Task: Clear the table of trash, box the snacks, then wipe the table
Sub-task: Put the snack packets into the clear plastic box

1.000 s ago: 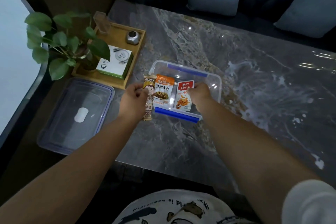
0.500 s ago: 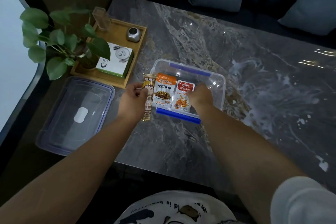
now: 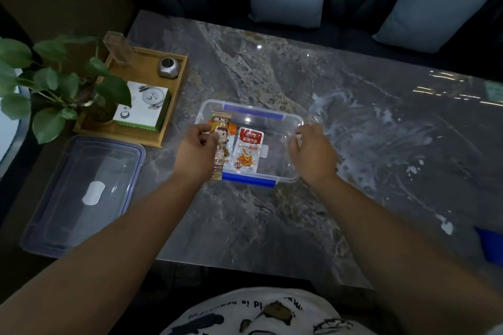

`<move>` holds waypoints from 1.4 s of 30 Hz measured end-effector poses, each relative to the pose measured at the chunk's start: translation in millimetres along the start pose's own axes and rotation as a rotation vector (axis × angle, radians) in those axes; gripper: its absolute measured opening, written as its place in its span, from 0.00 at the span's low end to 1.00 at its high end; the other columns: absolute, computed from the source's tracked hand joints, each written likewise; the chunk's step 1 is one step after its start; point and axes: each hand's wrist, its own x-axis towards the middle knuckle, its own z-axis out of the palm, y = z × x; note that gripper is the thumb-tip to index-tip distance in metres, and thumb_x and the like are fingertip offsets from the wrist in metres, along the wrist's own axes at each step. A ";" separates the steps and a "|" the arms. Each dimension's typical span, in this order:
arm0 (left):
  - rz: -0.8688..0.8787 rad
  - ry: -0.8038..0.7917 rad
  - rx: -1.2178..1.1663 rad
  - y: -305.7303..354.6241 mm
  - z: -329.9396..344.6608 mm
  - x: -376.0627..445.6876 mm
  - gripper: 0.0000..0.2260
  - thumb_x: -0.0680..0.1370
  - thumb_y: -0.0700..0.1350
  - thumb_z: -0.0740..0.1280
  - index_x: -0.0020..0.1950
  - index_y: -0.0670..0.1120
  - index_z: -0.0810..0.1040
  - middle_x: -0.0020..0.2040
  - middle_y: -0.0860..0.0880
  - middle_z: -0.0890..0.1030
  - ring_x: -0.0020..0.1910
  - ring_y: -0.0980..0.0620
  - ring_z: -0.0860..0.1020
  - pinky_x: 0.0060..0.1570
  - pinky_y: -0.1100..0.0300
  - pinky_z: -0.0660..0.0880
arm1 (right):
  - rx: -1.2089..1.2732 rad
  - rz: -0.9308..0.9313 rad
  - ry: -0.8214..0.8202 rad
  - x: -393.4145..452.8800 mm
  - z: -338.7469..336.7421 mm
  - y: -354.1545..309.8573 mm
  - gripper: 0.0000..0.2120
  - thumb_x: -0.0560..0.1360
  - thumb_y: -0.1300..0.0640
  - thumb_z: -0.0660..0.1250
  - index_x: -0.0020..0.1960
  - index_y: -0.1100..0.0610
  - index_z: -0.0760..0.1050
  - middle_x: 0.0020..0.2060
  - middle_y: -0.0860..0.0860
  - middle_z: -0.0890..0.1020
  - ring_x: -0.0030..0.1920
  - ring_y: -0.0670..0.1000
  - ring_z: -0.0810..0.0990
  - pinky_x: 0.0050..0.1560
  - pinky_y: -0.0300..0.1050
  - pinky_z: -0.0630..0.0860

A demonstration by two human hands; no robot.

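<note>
A clear plastic box (image 3: 272, 109) with blue clips stands mid-table. Inside lies a red-and-white snack packet (image 3: 249, 151). An orange packet (image 3: 232, 129) beside it is mostly hidden. My left hand (image 3: 194, 153) pinches a long gold-brown snack stick (image 3: 221, 136) and holds it over the box's left end, on top of the orange packet. My right hand (image 3: 313, 153) hovers at the box's right end with loosely curled fingers and nothing in it.
The box's clear lid (image 3: 81, 193) lies at the left. Behind it, a wooden tray (image 3: 178, 95) carries a white-green carton (image 3: 144, 106), a metal ornament (image 3: 168, 67), a glass (image 3: 117, 47) and a leafy plant (image 3: 49, 84). White smears (image 3: 381, 130) mark the marble table (image 3: 245, 226). A blue object (image 3: 490, 245) sits at the right edge.
My right hand let go of the red packet and drew right to the box's end. My left hand carried the snack stick rightward over the box, covering the orange packet.
</note>
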 end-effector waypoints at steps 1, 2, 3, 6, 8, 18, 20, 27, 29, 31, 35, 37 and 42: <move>0.008 -0.012 0.014 1.9 6.7 0.3 0.10 0.79 0.49 0.64 0.58 0.50 0.73 0.44 0.54 0.82 0.39 0.55 0.82 0.37 0.57 0.79 | -0.013 0.040 -0.036 -4.8 0.6 13.1 0.13 0.77 0.51 0.61 0.55 0.59 0.74 0.54 0.59 0.75 0.45 0.60 0.78 0.40 0.50 0.75; 0.018 -0.022 0.037 4.0 13.9 0.6 0.09 0.79 0.49 0.64 0.58 0.51 0.73 0.44 0.54 0.82 0.39 0.56 0.81 0.37 0.59 0.77 | -0.002 0.069 -0.087 -8.9 3.7 24.3 0.16 0.77 0.51 0.60 0.59 0.60 0.72 0.57 0.60 0.74 0.50 0.62 0.77 0.45 0.52 0.76; 0.030 -0.032 0.064 5.9 21.2 1.0 0.09 0.79 0.49 0.64 0.58 0.50 0.74 0.44 0.54 0.82 0.39 0.57 0.81 0.36 0.60 0.76 | 0.045 0.090 -0.141 -11.7 7.9 32.5 0.17 0.78 0.51 0.59 0.62 0.59 0.71 0.59 0.60 0.74 0.55 0.62 0.76 0.51 0.54 0.75; 0.054 -0.086 0.071 9.3 43.5 1.9 0.08 0.79 0.48 0.64 0.57 0.48 0.75 0.46 0.49 0.82 0.43 0.50 0.81 0.45 0.51 0.79 | 0.276 0.175 -0.250 -13.7 17.7 37.3 0.18 0.81 0.47 0.52 0.60 0.55 0.73 0.56 0.57 0.79 0.54 0.59 0.78 0.52 0.50 0.73; 0.048 -0.120 0.072 12.4 57.4 2.5 0.10 0.79 0.48 0.64 0.58 0.47 0.75 0.48 0.48 0.82 0.46 0.48 0.81 0.50 0.47 0.78 | 0.298 0.194 -0.243 -14.5 23.3 36.3 0.19 0.81 0.47 0.50 0.57 0.56 0.74 0.51 0.58 0.81 0.50 0.59 0.79 0.47 0.45 0.69; -0.138 -0.314 0.163 25.9 110.3 38.2 0.12 0.77 0.40 0.65 0.60 0.44 0.77 0.48 0.42 0.82 0.40 0.47 0.81 0.29 0.60 0.75 | 0.308 0.203 -0.274 -17.6 26.7 29.4 0.21 0.81 0.43 0.43 0.58 0.53 0.69 0.44 0.51 0.77 0.43 0.53 0.78 0.44 0.50 0.75; -0.135 -0.328 0.202 20.9 116.4 42.7 0.13 0.76 0.40 0.66 0.61 0.43 0.77 0.51 0.41 0.81 0.45 0.44 0.81 0.40 0.52 0.80 | 0.267 0.204 -0.306 -16.5 25.7 29.1 0.23 0.81 0.43 0.42 0.60 0.55 0.69 0.45 0.53 0.79 0.44 0.55 0.79 0.47 0.53 0.77; -0.145 -0.376 0.309 3.1 134.0 49.6 0.09 0.74 0.40 0.70 0.53 0.42 0.78 0.48 0.41 0.82 0.48 0.42 0.81 0.51 0.46 0.80 | 0.224 0.200 -0.351 -15.7 22.4 34.6 0.24 0.81 0.44 0.41 0.60 0.57 0.69 0.39 0.52 0.78 0.37 0.53 0.78 0.39 0.48 0.75; -0.129 -0.401 0.345 1.3 138.1 50.3 0.06 0.74 0.41 0.70 0.50 0.43 0.79 0.46 0.43 0.82 0.46 0.44 0.82 0.49 0.47 0.80 | 0.215 0.198 -0.346 -15.4 22.1 36.9 0.24 0.81 0.44 0.41 0.59 0.56 0.69 0.37 0.51 0.77 0.36 0.51 0.77 0.36 0.46 0.72; -0.037 -0.410 0.485 1.6 141.0 51.5 0.03 0.75 0.43 0.70 0.44 0.45 0.79 0.42 0.45 0.82 0.44 0.46 0.82 0.45 0.53 0.79 | 0.208 0.196 -0.354 -14.7 21.6 36.8 0.24 0.81 0.43 0.40 0.58 0.56 0.69 0.37 0.51 0.78 0.36 0.51 0.77 0.37 0.47 0.74; 0.116 -0.410 0.751 1.9 145.2 52.6 0.07 0.76 0.48 0.69 0.41 0.47 0.75 0.42 0.46 0.82 0.44 0.46 0.80 0.44 0.54 0.76 | 0.207 0.191 -0.352 -14.1 21.5 30.8 0.24 0.81 0.44 0.41 0.61 0.57 0.68 0.38 0.52 0.80 0.37 0.53 0.79 0.41 0.51 0.78; 0.153 -0.385 0.839 -0.2 145.6 52.7 0.09 0.76 0.51 0.67 0.46 0.46 0.76 0.44 0.46 0.82 0.45 0.45 0.80 0.41 0.54 0.73 | 0.196 0.199 -0.324 -14.1 21.7 27.0 0.23 0.82 0.44 0.42 0.61 0.58 0.69 0.38 0.52 0.79 0.36 0.53 0.78 0.40 0.49 0.78; 0.237 -0.322 1.016 -7.6 144.4 52.5 0.13 0.77 0.56 0.64 0.52 0.48 0.76 0.46 0.48 0.81 0.45 0.46 0.79 0.37 0.55 0.68 | 0.194 0.228 -0.339 -14.2 21.8 23.2 0.24 0.82 0.44 0.42 0.60 0.58 0.68 0.39 0.54 0.79 0.37 0.54 0.79 0.42 0.52 0.78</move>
